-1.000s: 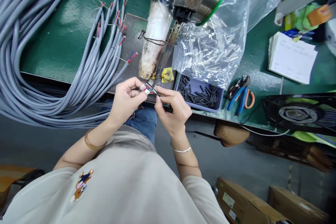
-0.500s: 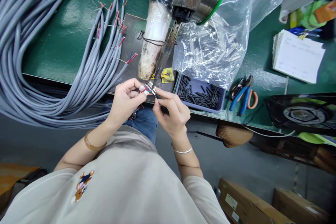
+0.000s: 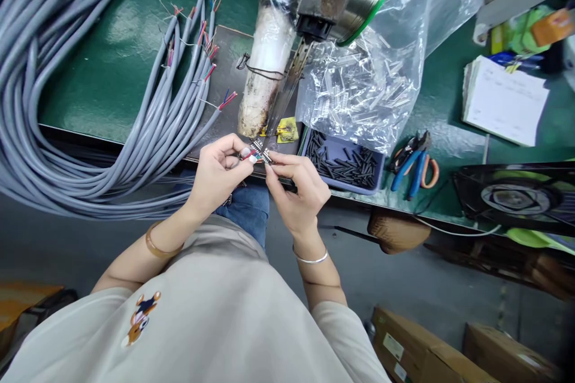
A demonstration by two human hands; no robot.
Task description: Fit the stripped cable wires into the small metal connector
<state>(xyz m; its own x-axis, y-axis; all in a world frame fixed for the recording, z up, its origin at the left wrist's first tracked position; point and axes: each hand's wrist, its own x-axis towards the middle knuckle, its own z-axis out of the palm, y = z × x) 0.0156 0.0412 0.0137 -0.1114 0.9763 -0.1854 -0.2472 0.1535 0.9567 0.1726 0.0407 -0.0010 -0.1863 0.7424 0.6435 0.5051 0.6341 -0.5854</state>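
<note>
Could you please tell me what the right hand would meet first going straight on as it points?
The right hand would first meet the small connector, which it seems to touch; then probably the left hand, though depth is unclear.

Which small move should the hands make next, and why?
Probably hold the coloured wires steady at the small connector, beneath the metal tool: the left hand pinches the wires there, the right hand is at the connector's other side, and the tool's narrow end reaches down there.

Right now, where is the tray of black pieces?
In the head view, the tray sits right of centre on the bench, between the right hand and the blue-handled pliers, partly under the clear bag.
</note>
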